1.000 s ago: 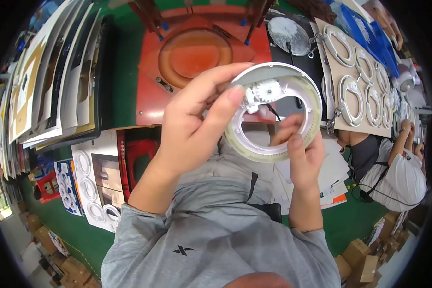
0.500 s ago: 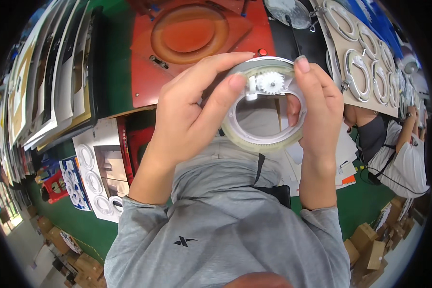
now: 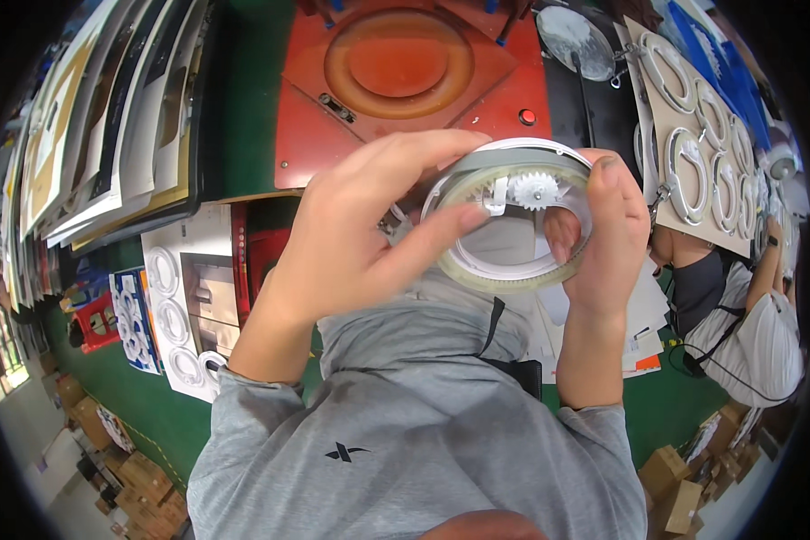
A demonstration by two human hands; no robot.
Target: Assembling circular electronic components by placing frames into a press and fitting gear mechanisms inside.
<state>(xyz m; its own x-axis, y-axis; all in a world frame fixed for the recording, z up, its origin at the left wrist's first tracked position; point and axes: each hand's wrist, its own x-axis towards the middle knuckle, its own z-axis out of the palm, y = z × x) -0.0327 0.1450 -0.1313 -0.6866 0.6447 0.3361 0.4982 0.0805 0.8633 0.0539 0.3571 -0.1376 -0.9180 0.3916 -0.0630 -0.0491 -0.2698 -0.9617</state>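
In front of my chest a round plastic ring assembly (image 3: 511, 280) is held up and tilted, with a white and grey outer rim and a translucent toothed ring inside. Near its upper inner edge sit a small white gear (image 3: 536, 191) and, to the left of it, a small white upright part (image 3: 498, 197). My left hand (image 3: 351, 234) is at the left side, fingers over the far rim and thumb tip against the white part. Closed around the right side is my right hand (image 3: 610, 238), its thumb on the upper rim and fingertips showing through the opening.
Beyond my hands lies a red workstation (image 3: 310, 144) with an orange round recess (image 3: 400, 63) and a red button (image 3: 527, 117). Upright boards (image 3: 130, 148) stand at left, near a white tray of rings (image 3: 172, 322). Ring parts fill a brown board (image 3: 676, 193) at right; another person (image 3: 738, 333) is beyond.
The ring assembly and both hands have shifted slightly right and lower in view. The ring is tilted more, showing more of its outer rim. My left thumb has moved lower beside the white part.
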